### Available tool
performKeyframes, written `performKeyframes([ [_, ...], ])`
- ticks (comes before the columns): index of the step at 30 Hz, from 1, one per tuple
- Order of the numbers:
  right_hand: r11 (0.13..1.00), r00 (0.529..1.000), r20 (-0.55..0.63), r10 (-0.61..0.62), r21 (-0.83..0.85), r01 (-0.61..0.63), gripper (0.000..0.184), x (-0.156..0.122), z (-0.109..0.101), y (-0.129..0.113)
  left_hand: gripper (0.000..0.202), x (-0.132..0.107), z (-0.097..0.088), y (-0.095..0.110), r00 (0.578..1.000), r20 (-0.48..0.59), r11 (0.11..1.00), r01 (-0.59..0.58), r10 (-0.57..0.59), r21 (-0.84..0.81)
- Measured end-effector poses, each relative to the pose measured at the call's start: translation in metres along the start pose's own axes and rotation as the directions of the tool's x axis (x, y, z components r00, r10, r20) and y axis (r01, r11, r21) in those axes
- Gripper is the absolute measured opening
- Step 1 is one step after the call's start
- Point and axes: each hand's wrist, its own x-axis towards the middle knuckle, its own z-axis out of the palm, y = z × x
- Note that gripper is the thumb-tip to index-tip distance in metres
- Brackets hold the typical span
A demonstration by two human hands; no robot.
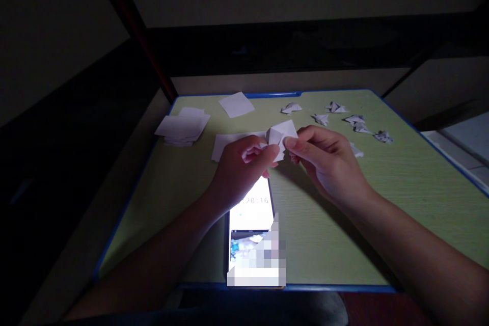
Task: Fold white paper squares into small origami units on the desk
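A small piece of folded white paper (284,130) is held up over the middle of the table. My left hand (244,163) pinches its left lower part between thumb and fingers. On its right edge, the thumb and forefinger of my right hand (328,158) are closed as well. Creases and a raised flap show on the paper; its lower part is partly hidden by my fingers. Beneath and behind my left hand lies a flat white sheet (225,145). A lit phone (252,219) with running digits on its screen lies below my hands, partly covered by the left one.
The light green table (382,224) has a blue rim. A stack of white paper (183,125) lies at its left, with a single square sheet (237,104) at the back. Several small folded paper figures (336,107) are scattered at the back right. The surroundings are dark.
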Motion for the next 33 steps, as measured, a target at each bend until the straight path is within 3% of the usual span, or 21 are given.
performKeyframes([
  [7, 0.997, 0.998, 0.022, -0.054, -0.052, 0.055, 0.024, 0.002, -0.001, 0.001, 0.015, 0.000, 0.002, 0.001, 0.999, -0.035, 1.000, -0.011, 0.011, 0.020],
  [12, 0.985, 0.993, -0.027, -0.112, -0.132, 0.107, 0.022, 0.000, 0.000, 0.001, 0.013, 0.000, 0.003, 0.001, 0.998, -0.054, 0.999, -0.025, 0.027, 0.024],
  [19, 0.983, 0.998, 0.069, -0.016, -0.184, 0.029, 0.017, 0.000, -0.001, 0.002, 0.013, 0.000, 0.001, -0.003, 0.994, -0.064, 0.995, -0.084, 0.087, 0.049],
  [28, 0.956, 0.999, 0.029, -0.023, -0.293, 0.031, 0.023, -0.001, 0.003, -0.003, 0.013, -0.002, 0.001, -0.008, 0.973, -0.117, 0.965, -0.177, 0.201, 0.192],
  [33, 0.954, 0.999, 0.030, -0.033, -0.297, 0.040, 0.022, -0.003, 0.005, -0.006, 0.011, -0.001, 0.000, -0.009, 0.976, -0.144, 0.974, -0.134, 0.161, 0.182],
])
